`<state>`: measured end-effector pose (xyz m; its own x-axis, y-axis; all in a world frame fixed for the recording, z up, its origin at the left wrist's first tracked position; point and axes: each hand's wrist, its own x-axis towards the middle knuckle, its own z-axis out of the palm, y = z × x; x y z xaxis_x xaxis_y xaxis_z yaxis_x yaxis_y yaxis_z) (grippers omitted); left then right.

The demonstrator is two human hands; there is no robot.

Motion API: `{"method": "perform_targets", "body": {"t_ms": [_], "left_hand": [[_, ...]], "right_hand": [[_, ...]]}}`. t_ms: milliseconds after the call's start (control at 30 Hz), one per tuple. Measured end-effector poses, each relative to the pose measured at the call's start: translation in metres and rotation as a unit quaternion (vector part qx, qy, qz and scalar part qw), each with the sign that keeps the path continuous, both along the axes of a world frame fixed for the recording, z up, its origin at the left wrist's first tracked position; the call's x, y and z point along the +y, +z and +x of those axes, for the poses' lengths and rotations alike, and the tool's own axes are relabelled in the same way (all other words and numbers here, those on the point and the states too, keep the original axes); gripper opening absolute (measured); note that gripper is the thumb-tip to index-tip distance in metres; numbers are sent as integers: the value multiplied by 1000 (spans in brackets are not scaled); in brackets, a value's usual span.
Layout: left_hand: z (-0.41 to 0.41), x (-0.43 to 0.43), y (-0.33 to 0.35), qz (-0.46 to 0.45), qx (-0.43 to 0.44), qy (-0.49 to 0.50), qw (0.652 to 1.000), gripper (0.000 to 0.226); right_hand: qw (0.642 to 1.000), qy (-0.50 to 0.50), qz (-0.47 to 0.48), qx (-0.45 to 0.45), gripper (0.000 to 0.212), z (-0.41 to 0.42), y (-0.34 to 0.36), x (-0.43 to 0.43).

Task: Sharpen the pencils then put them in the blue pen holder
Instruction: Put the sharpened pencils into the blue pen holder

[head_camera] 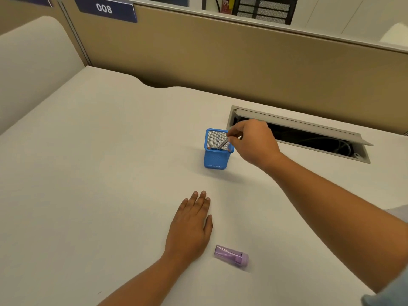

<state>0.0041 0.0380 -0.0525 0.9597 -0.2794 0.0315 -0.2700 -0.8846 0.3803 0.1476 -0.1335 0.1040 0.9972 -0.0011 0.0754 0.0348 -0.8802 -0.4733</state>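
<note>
Pencil going into the holder at a pale office table.

The right hand (254, 142) reaches over the blue mesh holder (215, 159), fingertips pinching the top of a grey pencil (223, 143) that slants down inside it; 1 more grey shaft seems to stand beside it. The holder sits upright near the middle of the table (99, 173), just short of an open cable hatch (309, 138) along the far edge. The left hand (189, 228) lies flat on the tabletop, fingers straight and close together, holding nothing. A purple sharpener (231, 256) lies on its side just right of that hand, toward the near edge. A tan partition (220, 62) backs the table, with a dark blue sign (104, 8) reading 008 on top.
</note>
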Motion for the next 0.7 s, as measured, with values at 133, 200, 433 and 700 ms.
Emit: {"method": "perform_targets", "body": {"t_ms": [133,200,433,700], "left_hand": [[1,0,-1,-6,-6,2,1000,51],[1,0,-1,-7,-7,-1,1000,50],[1,0,0,-8,-12,0,1000,50],[2,0,0,7,-4,-5,1000,50]], "right_hand": [[997,16,-76,20,17,17,-10,9],[993,21,-108,35,18,25,-13,13],[982,61,-173,55,21,42,-19,24],[979,87,-174,64,17,45,-26,33]]}}
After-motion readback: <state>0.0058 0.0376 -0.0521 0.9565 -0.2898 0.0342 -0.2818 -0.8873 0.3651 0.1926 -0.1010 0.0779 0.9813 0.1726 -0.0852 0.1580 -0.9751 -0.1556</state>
